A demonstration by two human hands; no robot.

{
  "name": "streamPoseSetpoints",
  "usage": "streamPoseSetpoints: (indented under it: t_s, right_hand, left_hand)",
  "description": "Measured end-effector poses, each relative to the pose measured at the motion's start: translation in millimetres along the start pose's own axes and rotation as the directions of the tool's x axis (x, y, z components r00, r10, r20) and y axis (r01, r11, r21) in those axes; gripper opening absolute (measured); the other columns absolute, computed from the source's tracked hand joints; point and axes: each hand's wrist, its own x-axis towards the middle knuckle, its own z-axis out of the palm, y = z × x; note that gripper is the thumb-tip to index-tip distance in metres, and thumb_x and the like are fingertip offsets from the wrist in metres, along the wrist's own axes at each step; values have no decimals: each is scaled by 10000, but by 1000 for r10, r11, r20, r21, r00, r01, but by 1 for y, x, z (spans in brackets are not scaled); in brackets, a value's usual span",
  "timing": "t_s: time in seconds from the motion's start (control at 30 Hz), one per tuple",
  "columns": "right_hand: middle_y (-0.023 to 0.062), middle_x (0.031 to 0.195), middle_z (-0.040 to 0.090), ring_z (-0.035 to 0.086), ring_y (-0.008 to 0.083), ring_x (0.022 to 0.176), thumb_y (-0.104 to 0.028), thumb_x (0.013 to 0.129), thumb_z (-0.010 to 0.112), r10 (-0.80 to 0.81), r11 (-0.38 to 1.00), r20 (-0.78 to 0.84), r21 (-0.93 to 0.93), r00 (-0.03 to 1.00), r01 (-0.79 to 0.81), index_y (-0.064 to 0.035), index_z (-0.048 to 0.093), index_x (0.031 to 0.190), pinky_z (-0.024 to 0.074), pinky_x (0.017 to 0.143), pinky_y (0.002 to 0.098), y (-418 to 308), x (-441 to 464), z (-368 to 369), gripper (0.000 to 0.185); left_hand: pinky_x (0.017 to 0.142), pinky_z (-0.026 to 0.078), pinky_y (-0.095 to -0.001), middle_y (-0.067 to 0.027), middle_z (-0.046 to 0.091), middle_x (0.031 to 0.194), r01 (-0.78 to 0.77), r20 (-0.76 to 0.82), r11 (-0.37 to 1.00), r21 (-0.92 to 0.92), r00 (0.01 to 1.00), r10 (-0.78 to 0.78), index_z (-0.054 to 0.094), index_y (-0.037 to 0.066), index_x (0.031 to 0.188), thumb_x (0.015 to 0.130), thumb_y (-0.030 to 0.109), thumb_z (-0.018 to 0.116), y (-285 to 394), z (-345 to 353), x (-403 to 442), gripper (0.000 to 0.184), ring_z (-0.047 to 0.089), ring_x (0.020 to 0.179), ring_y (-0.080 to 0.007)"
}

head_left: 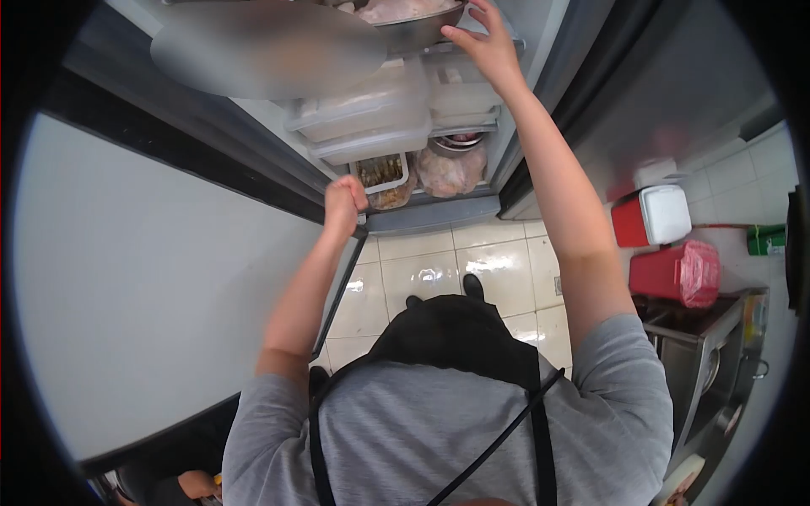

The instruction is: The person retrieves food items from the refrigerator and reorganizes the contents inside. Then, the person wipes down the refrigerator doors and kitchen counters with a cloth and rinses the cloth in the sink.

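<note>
My right hand [489, 49] is at the rim of a metal bowl [419, 32] on an upper fridge shelf, thumb along its outer side and fingers by its edge. Pale raw meat [403, 9] lies in that bowl. Lower down, my left hand [342, 205] is curled into a fist near the fridge's front edge, beside the opened door [160, 278]. I see nothing in it. Lidded plastic containers [364, 118] are stacked on the shelf below the bowl. A blurred patch covers the upper left of the fridge.
At the fridge bottom are a white-rimmed tray [381, 172] of brownish food and a bag of pale food [453, 171]. To the right, a red cooler [654, 215] with a white lid and a red bin [675, 274] stand above a metal counter [696, 325]. Tiled floor [422, 270] lies below.
</note>
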Motion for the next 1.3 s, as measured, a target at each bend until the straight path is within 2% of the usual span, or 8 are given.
streamPoseSetpoints:
  t_s: [0.07,0.13,0.27,0.4,0.73,1.13,1.23,1.3]
  right_hand:
    - [152,1194,447,516,370,992,-456,775,525,2,998,-72,59,997,3,-104,520,1110,388,836,484,9,-22,-5,485]
    - [117,1008,567,575,161,835,-195,800,626,-60,986,-108,148,992,76,-2,476,1101,474,714,261,28,-51,-14,388]
    - [16,735,588,550,94,643,-277,840,561,403,906,-27,155,915,-394,-38,590,862,438,575,224,124,-153,-28,241]
    - [54,826,603,580,149,720,-346,859,502,861,499,64,85,504,-863,-8,569,898,476,635,264,246,-239,-27,347]
    - [208,1140,403,474,399,1004,35,778,372,867,248,40,830,496,-499,42,322,1146,532,761,483,384,-137,18,372]
    - [204,1184,381,495,405,1008,108,745,334,872,362,-101,790,478,-495,-83,271,1238,553,698,481,333,-181,17,533]
    - [202,1196,374,502,363,1024,132,716,329,791,456,27,640,611,-619,-145,267,1256,554,694,473,244,-212,9,610]
    - [198,1232,356,510,346,1027,149,692,340,875,334,42,669,483,-664,-152,228,1289,551,712,451,253,-245,-4,678]
  left_hand:
    - [387,240,-263,-23,388,526,277,31,960,-50,961,-276,397,91,565,683,-5,331,-45,-24,0,166,334,443,-142]
    - [418,293,-264,-42,446,578,436,30,900,-12,900,-435,440,86,653,735,58,355,-84,-44,-4,122,398,482,-152]
    - [576,410,-294,-53,558,833,777,35,626,68,625,-780,500,100,913,843,362,448,-86,-31,-31,277,532,685,-168]
    - [677,410,-313,-38,558,953,702,-29,699,136,708,-705,505,104,985,831,448,491,-149,-59,-67,378,535,811,-158]
    - [651,429,-281,-37,566,903,807,-248,582,100,586,-771,515,102,962,850,351,492,-188,-129,-158,274,547,777,-146]
    - [655,428,-274,-34,574,894,770,-256,632,90,631,-732,520,100,949,841,318,508,-195,-127,-143,244,555,767,-147]
    - [646,428,-263,-35,579,889,745,-172,644,174,667,-725,531,95,948,837,290,509,-188,-106,-115,225,559,758,-140]
    - [640,427,-257,-37,582,886,720,-122,657,221,689,-714,537,92,947,835,275,508,-184,-96,-98,216,559,753,-134]
